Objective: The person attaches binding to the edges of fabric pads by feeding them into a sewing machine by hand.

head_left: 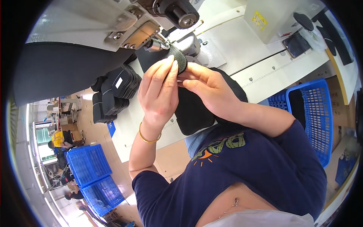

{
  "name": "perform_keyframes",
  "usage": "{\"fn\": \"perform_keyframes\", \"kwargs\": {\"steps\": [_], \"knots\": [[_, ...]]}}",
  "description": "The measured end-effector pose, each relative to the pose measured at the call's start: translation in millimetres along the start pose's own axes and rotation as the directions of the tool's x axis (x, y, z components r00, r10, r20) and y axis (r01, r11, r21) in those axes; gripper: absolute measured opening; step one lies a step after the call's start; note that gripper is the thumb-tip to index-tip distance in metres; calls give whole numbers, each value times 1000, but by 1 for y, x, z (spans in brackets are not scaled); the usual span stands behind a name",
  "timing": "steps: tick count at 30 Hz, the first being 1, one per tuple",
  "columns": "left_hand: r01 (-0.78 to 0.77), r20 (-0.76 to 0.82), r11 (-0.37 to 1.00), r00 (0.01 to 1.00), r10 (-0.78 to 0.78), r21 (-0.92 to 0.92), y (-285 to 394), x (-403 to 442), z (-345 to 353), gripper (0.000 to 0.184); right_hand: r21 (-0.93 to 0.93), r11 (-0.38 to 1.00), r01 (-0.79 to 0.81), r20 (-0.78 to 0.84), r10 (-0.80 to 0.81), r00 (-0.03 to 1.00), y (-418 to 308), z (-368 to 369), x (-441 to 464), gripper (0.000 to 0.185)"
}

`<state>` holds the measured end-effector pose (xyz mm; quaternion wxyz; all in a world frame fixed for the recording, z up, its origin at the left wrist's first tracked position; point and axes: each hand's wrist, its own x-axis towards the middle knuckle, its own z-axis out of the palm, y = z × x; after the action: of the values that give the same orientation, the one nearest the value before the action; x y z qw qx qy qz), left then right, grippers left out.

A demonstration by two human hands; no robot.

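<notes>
A dark fabric piece with a grey-green textured face (179, 59) is curved up under the head of a sewing machine (151, 39). My left hand (159, 87), a gold bangle on its wrist, pinches the near edge of the piece between thumb and fingers. On the other side, my right hand (207, 85) grips it with bent fingers, partly hidden behind the piece. Black padded fabric pieces (194, 113) lie on the white table (151, 142) below my hands. The needle area is too small to make out.
Stacked black pieces (115, 90) stand at the table's left. A blue basket (326, 125) with black fabric is at the right. A phone (297, 44) lies on the far right. Blue crates (90, 162) sit on the floor at left, near a person in yellow (58, 139).
</notes>
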<state>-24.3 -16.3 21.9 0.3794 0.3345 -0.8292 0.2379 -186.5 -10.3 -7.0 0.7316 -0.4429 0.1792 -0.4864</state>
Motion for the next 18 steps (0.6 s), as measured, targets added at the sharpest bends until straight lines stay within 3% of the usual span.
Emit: {"fn": "perform_keyframes", "kwargs": {"steps": [12,18], "knots": [[-6,69,998,998,10,-57,-17,2,-11,35,142,989,42,37,-48,998,10,23,-2,55],[-21,64,997,998,26,-79,-27,2,-10,34,77,996,39,47,-43,998,10,23,5,56]]}}
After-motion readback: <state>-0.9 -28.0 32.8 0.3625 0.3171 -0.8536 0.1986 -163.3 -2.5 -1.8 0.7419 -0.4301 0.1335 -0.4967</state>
